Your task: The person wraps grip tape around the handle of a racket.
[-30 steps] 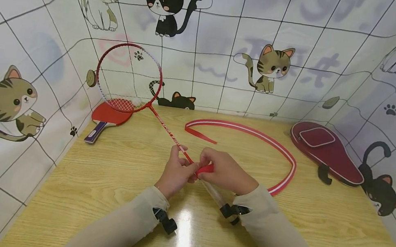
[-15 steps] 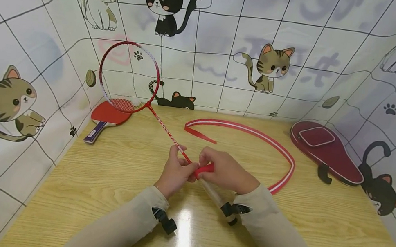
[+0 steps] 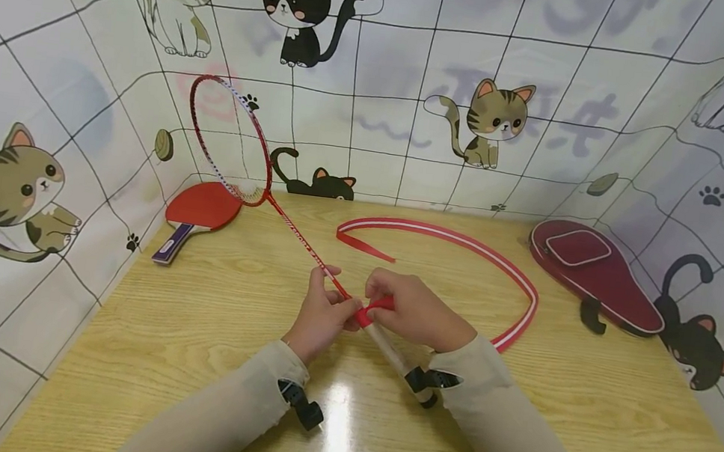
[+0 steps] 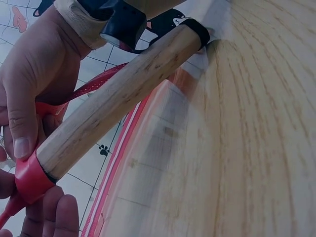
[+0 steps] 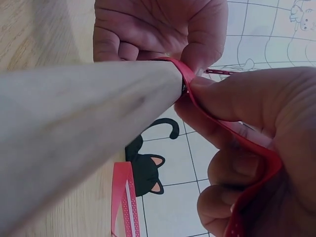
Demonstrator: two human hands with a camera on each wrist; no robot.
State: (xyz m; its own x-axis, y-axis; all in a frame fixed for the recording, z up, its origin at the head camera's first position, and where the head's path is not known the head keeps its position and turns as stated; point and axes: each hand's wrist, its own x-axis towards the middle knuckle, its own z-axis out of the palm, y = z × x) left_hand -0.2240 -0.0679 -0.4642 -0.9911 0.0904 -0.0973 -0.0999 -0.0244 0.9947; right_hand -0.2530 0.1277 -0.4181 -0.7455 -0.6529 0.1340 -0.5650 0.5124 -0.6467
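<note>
A red and white badminton racket (image 3: 296, 233) slants across the middle of the head view, its head up at the back left. My left hand (image 3: 320, 317) grips it where the shaft meets the handle. The handle (image 4: 118, 98) is bare wood with a black end cap. Red grip tape (image 4: 33, 178) goes round the handle's top in the left wrist view. With thumb and fingers, my right hand (image 3: 417, 313) pinches the tape close beside the handle. From there the tape runs through the right palm, and its long white-lined tail (image 3: 429, 229) curves over the table.
On the table (image 3: 217, 359), a red table tennis bat (image 3: 205, 205) with a purple handle lies at the back left, partly behind the racket head. A dark red racket case (image 3: 593, 277) rests at the back right. Cat-printed cloth walls (image 3: 387, 131) enclose the table's back and sides.
The racket has turned about its long axis, so its head shows narrower. More of the red tape now shows at the handle's top. Both hands stay nearly in place.
</note>
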